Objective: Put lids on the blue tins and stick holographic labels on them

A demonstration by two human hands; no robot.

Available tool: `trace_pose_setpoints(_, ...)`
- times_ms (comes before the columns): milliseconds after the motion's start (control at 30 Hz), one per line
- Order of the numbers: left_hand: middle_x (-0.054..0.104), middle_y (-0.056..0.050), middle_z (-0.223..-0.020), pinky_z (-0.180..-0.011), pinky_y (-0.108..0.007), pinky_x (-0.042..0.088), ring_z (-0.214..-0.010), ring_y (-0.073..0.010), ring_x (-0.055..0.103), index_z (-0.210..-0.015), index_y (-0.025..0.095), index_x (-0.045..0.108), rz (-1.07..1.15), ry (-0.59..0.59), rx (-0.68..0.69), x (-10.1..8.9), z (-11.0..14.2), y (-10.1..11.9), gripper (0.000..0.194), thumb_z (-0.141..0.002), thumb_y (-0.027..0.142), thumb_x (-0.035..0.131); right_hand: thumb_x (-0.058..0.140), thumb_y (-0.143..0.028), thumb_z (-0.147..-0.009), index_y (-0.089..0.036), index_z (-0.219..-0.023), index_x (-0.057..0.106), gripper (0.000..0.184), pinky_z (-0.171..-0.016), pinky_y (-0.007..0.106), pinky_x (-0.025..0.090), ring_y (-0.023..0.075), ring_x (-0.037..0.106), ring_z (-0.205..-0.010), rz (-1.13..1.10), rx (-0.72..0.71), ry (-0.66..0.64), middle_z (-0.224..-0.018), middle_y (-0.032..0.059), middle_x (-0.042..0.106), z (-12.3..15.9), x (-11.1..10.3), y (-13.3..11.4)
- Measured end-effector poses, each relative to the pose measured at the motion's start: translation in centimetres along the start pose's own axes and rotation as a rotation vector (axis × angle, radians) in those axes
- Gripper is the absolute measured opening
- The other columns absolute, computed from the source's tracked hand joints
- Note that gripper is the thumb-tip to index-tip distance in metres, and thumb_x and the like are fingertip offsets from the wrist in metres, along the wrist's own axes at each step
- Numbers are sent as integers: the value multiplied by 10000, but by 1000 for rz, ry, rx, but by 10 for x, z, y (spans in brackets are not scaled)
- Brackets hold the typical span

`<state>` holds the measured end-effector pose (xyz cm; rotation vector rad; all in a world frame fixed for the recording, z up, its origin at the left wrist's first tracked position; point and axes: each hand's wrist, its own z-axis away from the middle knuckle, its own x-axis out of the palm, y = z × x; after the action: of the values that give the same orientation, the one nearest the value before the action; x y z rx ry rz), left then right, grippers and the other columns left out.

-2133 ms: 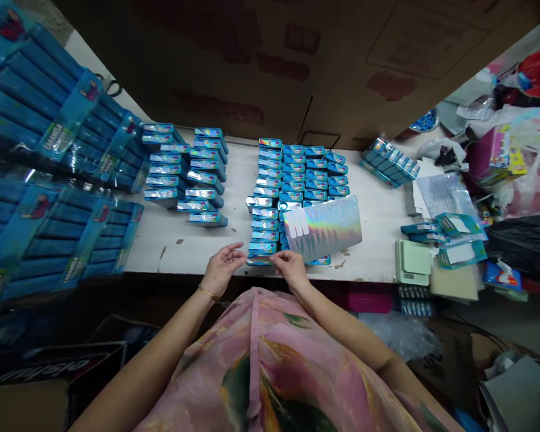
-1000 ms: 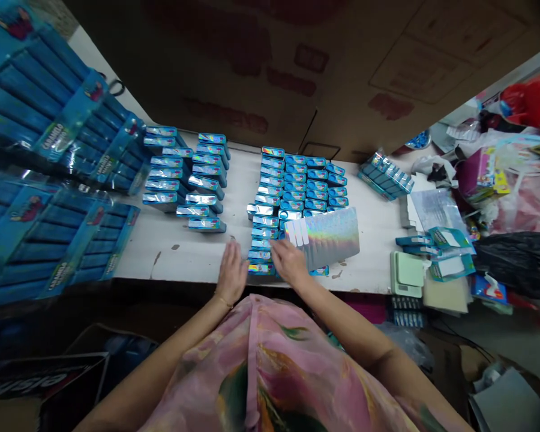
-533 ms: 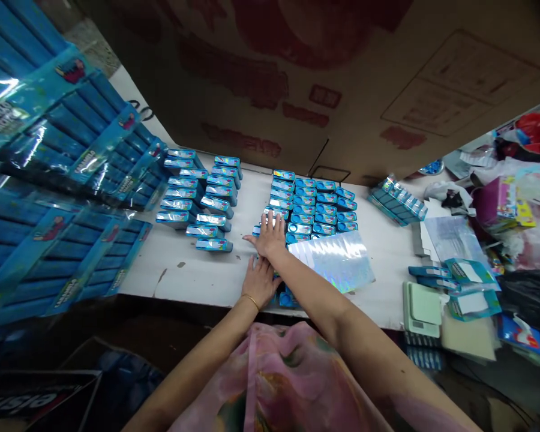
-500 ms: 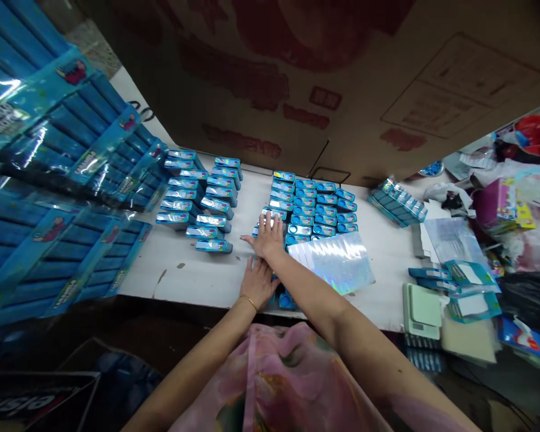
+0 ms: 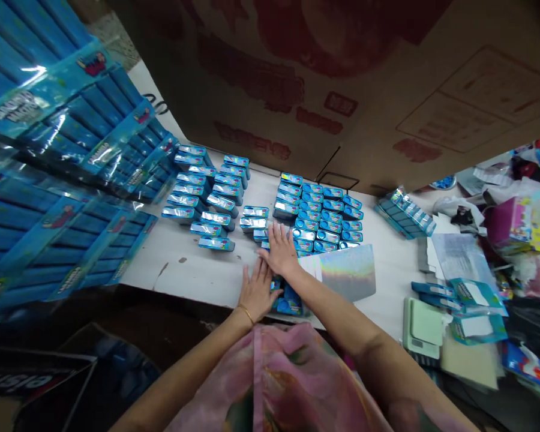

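My right hand (image 5: 281, 252) lies palm down with its fingers stretched out on the near end of the middle group of small blue packs (image 5: 309, 216). Just below and left of it, my left hand (image 5: 254, 290) is also flat and open, its thumb touching dark blue packs (image 5: 290, 305) near the table's front edge. Neither hand grips anything that I can see; what lies under the palms is hidden. A few blue packs (image 5: 254, 223) stand beyond the right fingertips. A shiny holographic sheet (image 5: 348, 273) lies right of my right wrist, partly over the packs.
More blue packs (image 5: 216, 219) stand in staggered rows on the left of the white table (image 5: 193, 270). Tall stacks of filled blue cartons (image 5: 85, 138) line the left side. A large cardboard box (image 5: 315, 78) stands behind. To the right are a wrapped pack bundle (image 5: 405, 213) and a green scale (image 5: 423, 327).
My right hand has drawn a little toward me and right, uncovering blue packs beyond its fingers. My left hand has slid slightly nearer, its fingers now apart from under the right hand. The view has shifted slightly.
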<state>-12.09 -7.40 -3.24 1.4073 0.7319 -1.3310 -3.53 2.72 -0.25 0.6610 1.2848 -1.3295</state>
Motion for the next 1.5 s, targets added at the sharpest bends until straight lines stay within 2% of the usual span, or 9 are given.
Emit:
trace_pose_setpoints(200,400,-114,-1327,-1026,-539,58,-1261,-273,259,-1264,163,410,14,-26,44,2,14,1,564,-818,490,300,240,-641,-791,-40,-1360,160,832,-1052,445,12,260,-66,-1311,41,11,-39,-1434,125,26,16,21,-5)
trace_pose_setpoints(400,413,-101,-1319,-1034,-513,83,-1243,-269,299,-1266,188,416,-20,-69,23,-1,21,-31,493,-827,400,341,235,-609,-814,-48,-1351,202,777,-1054,447,48,252,-60,-1313,-136,1,40,-1436,120,31,2,38,-47)
trace_pose_setpoints(533,449,-93,-1292,-1029,-525,88,-1233,-280,314,-1258,211,428,-41,-63,7,-4,24,-42,464,-827,367,355,213,-546,-850,-50,-1347,215,702,-1059,419,84,227,-2,-1319,-260,-60,-5,-1434,118,85,-8,36,-66)
trace_pose_setpoints(733,320,-113,-1376,-1016,-543,113,-1282,-268,222,-1268,198,400,-20,13,2,-3,25,-35,492,-829,413,353,294,-495,-849,-89,-1355,214,654,-1047,472,54,251,27,-1317,-78,-96,-55,-1426,120,133,26,2,-13)
trace_pose_setpoints(833,204,-151,-1416,-991,-584,133,-1297,-314,150,-1327,170,281,15,78,-31,1,38,-42,653,-772,481,430,369,-538,-806,-88,-1327,293,693,-1038,505,0,282,112,-1305,88,-192,-201,-1388,140,256,46,-7,14)
trace_pose_setpoints(933,185,-218,-1402,-984,-521,245,-1289,-329,162,-1355,69,132,110,124,-68,10,52,-52,797,-740,425,494,509,-506,-744,-112,-1326,295,734,-1039,510,39,297,198,-1276,167,-286,-227,-1388,130,264,53,-2,21)
trace_pose_setpoints(1133,353,-201,-1301,-935,-426,369,-1179,-280,378,-1360,91,-6,267,132,-132,24,62,-63,826,-708,185,491,527,-511,-731,-119,-1342,249,777,-960,440,310,292,299,-1197,83,-353,-80,-1364,158,286,54,27,3)
trace_pose_setpoints(1333,408,-172,-1250,-937,-424,374,-1147,-268,414,-1361,123,56,232,133,-167,18,78,-88,788,-707,168,494,414,-473,-821,-97,-1297,336,611,-1011,434,245,267,275,-1209,-23,-451,74,-1306,144,377,38,56,-42)
trace_pose_setpoints(1500,237,-193,-1368,-958,-443,347,-1236,-307,301,-1351,149,147,184,164,-219,1,79,-97,752,-703,196,527,377,-448,-846,-153,-1294,354,537,-1044,408,197,225,220,-1257,-109,-475,42,-1353,85,340,28,43,-56)
